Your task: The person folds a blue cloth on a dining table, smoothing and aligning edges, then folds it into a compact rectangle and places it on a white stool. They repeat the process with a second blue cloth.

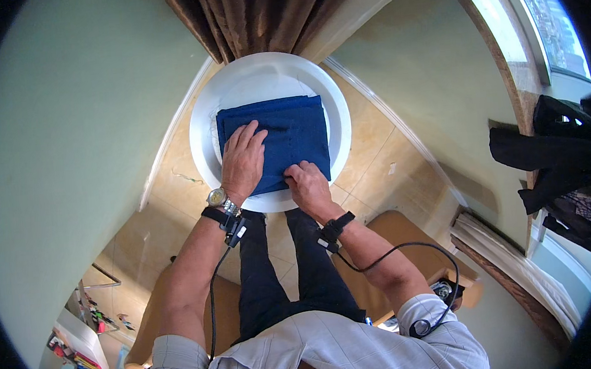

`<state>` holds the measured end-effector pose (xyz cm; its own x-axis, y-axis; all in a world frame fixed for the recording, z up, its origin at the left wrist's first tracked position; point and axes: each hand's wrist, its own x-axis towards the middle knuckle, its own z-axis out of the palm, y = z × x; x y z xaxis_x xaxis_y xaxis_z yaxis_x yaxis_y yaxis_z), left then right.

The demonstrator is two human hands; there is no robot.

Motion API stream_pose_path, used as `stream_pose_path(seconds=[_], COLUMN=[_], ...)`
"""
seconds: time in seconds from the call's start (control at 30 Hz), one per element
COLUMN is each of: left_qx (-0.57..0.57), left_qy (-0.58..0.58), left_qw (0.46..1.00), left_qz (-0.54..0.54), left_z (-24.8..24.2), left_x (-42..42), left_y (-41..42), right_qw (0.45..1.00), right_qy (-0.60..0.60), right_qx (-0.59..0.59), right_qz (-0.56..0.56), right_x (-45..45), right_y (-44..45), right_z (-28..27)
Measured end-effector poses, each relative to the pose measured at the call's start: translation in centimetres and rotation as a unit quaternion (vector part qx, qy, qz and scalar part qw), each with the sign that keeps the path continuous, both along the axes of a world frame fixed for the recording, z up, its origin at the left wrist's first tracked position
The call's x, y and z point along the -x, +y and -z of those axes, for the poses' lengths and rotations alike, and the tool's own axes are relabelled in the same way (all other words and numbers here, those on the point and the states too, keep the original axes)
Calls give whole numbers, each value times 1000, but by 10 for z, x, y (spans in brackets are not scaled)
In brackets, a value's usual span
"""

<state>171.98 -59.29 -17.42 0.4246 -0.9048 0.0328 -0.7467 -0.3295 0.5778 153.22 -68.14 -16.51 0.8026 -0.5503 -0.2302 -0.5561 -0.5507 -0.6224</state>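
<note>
A folded navy-blue cloth (296, 122) lies on a round white table (339, 109), its layered edges showing at the top and left. My left hand (244, 157) rests palm down on the left half of the cloth, its fingers slightly spread and pointing away from me. At the near edge, right of the middle, my right hand (308, 186) has curled fingers, with thumb and forefinger pinching the cloth. Some loose pale threads (214, 123) show beside the cloth's left edge.
Brown curtains (258, 17) hang just beyond the table. Pale green walls (81, 127) close in on both sides. Tan padded seats (397, 244) flank my legs. Cables run from wrist-strapped devices (235, 229) along both arms. Black garments (545, 156) hang at the right.
</note>
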Motion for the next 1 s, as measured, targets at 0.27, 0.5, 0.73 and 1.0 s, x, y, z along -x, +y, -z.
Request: stream_pose_path(seconds=[0.27, 0.5, 0.73, 1.0], left_qx=[-57, -59, -102, -158], left_qy=[-27, -52, -48, -67], left_qw=[997, 996, 993, 984], left_qz=[43, 38, 38, 40], left_z=[9, 17, 22, 14], left_x=[7, 16, 24, 39], left_y=[-6, -5, 1, 36], right_qw=[1000, 971, 875, 856], right_qy=[9, -116, -47, -55], right_qx=[-18, -174, -406, -426], right_qz=[-22, 120, 258, 287], right_x=[11, -31, -80, -80], right_y=[7, -27, -73, -77], right_z=[-5, -13, 17, 21])
